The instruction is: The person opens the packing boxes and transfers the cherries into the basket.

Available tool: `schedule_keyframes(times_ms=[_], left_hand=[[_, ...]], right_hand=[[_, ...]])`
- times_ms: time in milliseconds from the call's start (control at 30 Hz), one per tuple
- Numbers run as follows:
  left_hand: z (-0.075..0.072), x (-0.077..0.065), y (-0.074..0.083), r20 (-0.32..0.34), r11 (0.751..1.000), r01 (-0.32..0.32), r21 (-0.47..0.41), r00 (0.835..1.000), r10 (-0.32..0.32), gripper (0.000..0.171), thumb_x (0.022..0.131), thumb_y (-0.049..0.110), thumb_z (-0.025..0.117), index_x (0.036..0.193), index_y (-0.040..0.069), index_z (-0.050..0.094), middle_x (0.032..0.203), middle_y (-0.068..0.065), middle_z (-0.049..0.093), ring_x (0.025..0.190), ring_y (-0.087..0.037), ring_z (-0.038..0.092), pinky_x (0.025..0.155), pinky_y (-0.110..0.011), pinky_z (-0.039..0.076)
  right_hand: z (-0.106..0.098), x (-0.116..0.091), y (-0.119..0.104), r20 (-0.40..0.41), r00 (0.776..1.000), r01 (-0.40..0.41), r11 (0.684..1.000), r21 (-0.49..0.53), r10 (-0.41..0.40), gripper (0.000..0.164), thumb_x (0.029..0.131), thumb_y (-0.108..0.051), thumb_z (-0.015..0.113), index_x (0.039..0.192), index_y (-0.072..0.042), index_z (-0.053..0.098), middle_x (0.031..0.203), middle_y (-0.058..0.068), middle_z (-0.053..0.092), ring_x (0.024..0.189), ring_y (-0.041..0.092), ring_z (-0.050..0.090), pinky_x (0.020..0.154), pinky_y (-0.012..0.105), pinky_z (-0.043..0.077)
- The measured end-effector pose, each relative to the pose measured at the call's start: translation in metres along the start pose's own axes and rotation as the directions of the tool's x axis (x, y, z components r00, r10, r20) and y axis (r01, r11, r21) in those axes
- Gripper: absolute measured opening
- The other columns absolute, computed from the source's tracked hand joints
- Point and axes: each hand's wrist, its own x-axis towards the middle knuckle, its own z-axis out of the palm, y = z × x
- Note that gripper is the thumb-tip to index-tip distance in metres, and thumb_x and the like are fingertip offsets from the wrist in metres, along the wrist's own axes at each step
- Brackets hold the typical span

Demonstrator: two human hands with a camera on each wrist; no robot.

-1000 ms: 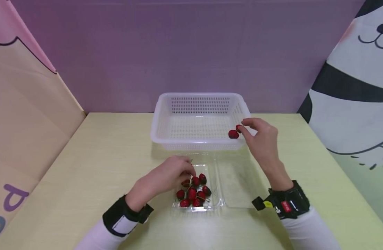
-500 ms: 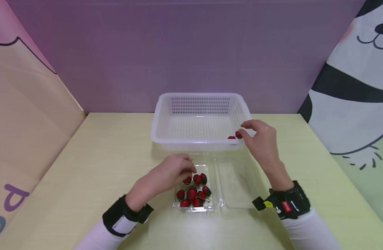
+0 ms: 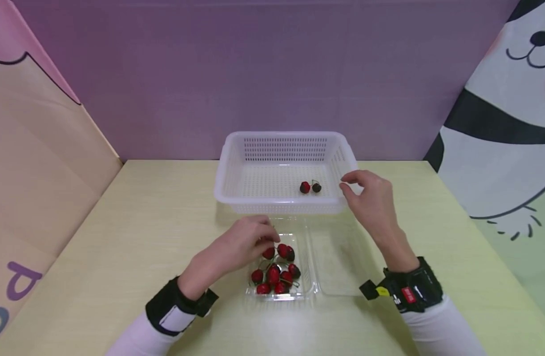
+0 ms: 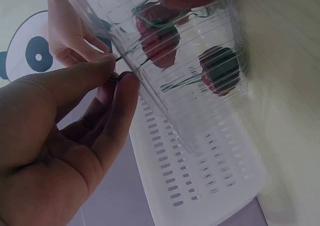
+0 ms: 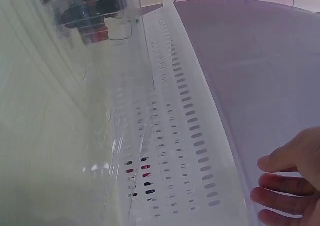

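A pair of joined cherries [image 3: 305,187] lies in the white perforated basket [image 3: 281,201], near its front right. Above the basket's right end is my right hand [image 3: 372,200], thumb and fingertips apart with nothing between them. Several red cherries [image 3: 273,275] with green stems sit in a clear plastic box [image 3: 306,284] in front of the basket. My left hand [image 3: 243,244] reaches over the box's back left. In the left wrist view its thumb and forefinger pinch a green cherry stem [image 4: 118,78] at the box's rim. Which cherry it belongs to is partly unclear.
The box's clear lid [image 3: 339,262] lies folded out flat to the right, under my right forearm. A pale wooden table [image 3: 165,198] bears everything. Behind the basket stands a purple wall [image 3: 281,74], with printed panels at both sides.
The right hand has lowered its cherry pair into the basket and let go; the pair now lies left of the fingers. My left hand has risen slightly, and cherries beneath it have shifted back.
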Motion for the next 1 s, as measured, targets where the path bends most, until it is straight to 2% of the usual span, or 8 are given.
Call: schedule_keyframes(times_ms=[200,400,567,767,1000], left_hand=[[-0.001,0.0,-0.002,-0.02,1.0,-0.022,0.011,1.0,0.022,0.011,0.088,-0.004,0.077,0.096,0.003,0.078,0.091,-0.003,0.069,0.081,-0.014,0.063,0.072,-0.022,0.055],[-0.003,0.001,-0.002,-0.029,1.0,-0.018,0.019,0.999,0.018,0.01,0.089,-0.002,0.077,0.098,0.004,0.079,0.092,-0.002,0.069,0.083,-0.014,0.064,0.073,-0.022,0.056],[-0.006,0.002,-0.002,-0.06,0.999,-0.043,0.027,0.997,0.045,0.011,0.089,-0.001,0.078,0.098,0.005,0.078,0.093,-0.002,0.069,0.084,-0.014,0.063,0.072,-0.022,0.056],[-0.01,0.001,-0.003,-0.1,0.999,-0.042,0.027,0.994,0.044,0.01,0.089,-0.001,0.078,0.097,0.005,0.078,0.092,-0.002,0.069,0.082,-0.013,0.064,0.071,-0.02,0.056],[-0.013,0.0,-0.001,-0.11,1.0,-0.022,-0.011,0.994,0.021,0.01,0.089,-0.003,0.078,0.097,0.002,0.076,0.093,-0.005,0.069,0.083,-0.015,0.069,0.073,-0.016,0.056]], right_hand=[[-0.003,-0.004,-0.011,0.109,0.993,-0.028,0.998,-0.05,0.033,0.009,0.09,-0.003,0.074,0.098,0.001,0.075,0.095,0.02,0.073,0.086,0.036,0.067,0.074,0.051,0.053],[-0.006,-0.005,-0.021,0.165,0.986,0.028,0.998,-0.048,-0.02,0.01,0.09,-0.005,0.074,0.099,0.0,0.075,0.1,0.02,0.072,0.093,0.037,0.066,0.08,0.053,0.053],[-0.008,-0.008,-0.034,0.222,0.974,0.06,0.997,-0.051,-0.047,0.012,0.091,-0.007,0.075,0.101,-0.001,0.075,0.1,0.017,0.072,0.091,0.034,0.065,0.075,0.05,0.053],[-0.008,-0.017,-0.048,0.29,0.951,0.126,0.991,-0.049,-0.106,0.013,0.09,-0.008,0.078,0.101,-0.003,0.075,0.102,0.012,0.073,0.09,0.031,0.068,0.075,0.048,0.057],[-0.007,-0.03,-0.059,0.384,0.906,0.207,0.978,-0.035,-0.178,0.016,0.087,-0.009,0.082,0.101,-0.006,0.074,0.101,0.008,0.073,0.092,0.027,0.068,0.079,0.045,0.059]])
